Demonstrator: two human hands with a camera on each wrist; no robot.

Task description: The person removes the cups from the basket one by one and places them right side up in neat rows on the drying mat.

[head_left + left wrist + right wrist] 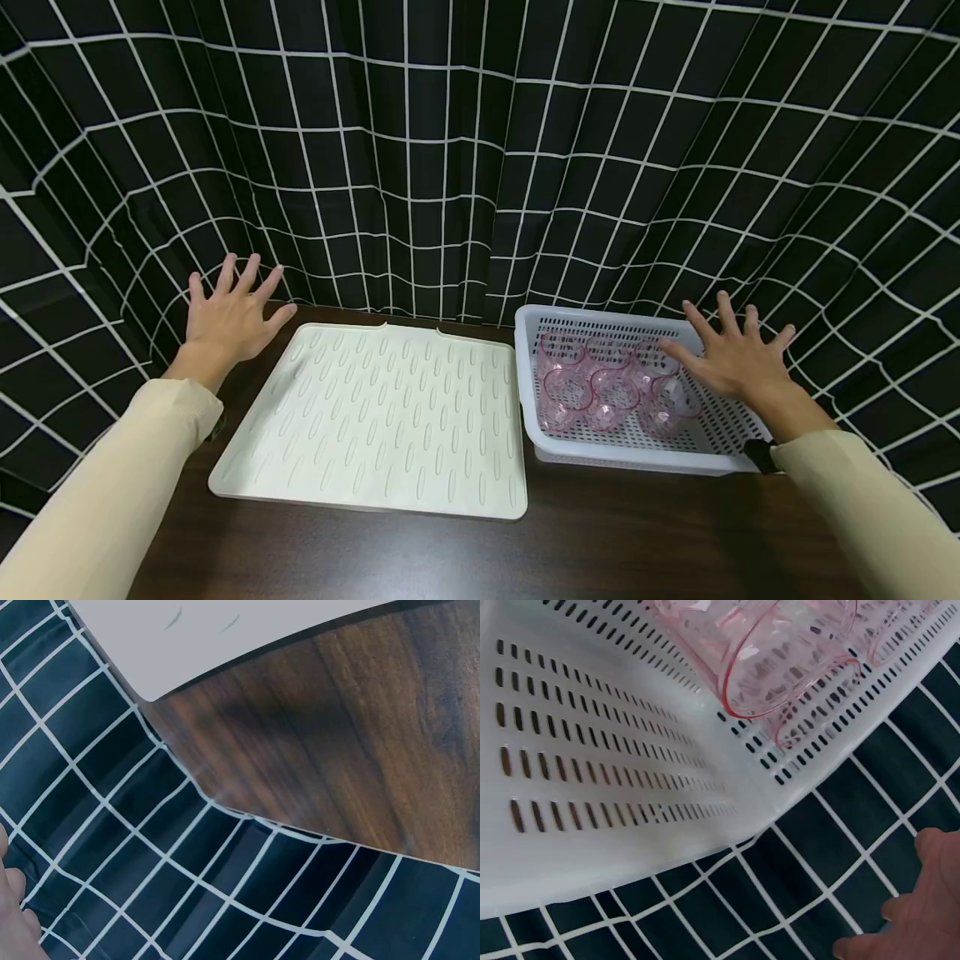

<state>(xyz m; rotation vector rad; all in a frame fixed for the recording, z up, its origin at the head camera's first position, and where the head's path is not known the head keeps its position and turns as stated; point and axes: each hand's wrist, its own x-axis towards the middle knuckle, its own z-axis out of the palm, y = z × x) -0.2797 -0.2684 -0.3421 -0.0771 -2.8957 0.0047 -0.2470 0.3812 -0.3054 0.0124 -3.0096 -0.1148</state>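
Note:
In the head view my left hand [231, 323] is held with fingers spread, beyond the far left corner of a cream drying mat [390, 417] with raised oval ridges. My right hand [738, 358], fingers also spread and holding nothing, is over the right side of a white perforated plastic basket [637, 454]. Several clear pink cups [567, 392] stand in two rows inside that basket. The right wrist view shows a cup [772, 667] with a red rim close up, with the fingertips [900, 907] at the lower right. Only a few left fingertips [15, 885] show in the left wrist view.
A dark wooden table [600, 533] lies beneath the mat and basket, which sit side by side. Black cloth with a white grid [420, 167] hangs behind the table and along both sides, close behind the basket's far edge.

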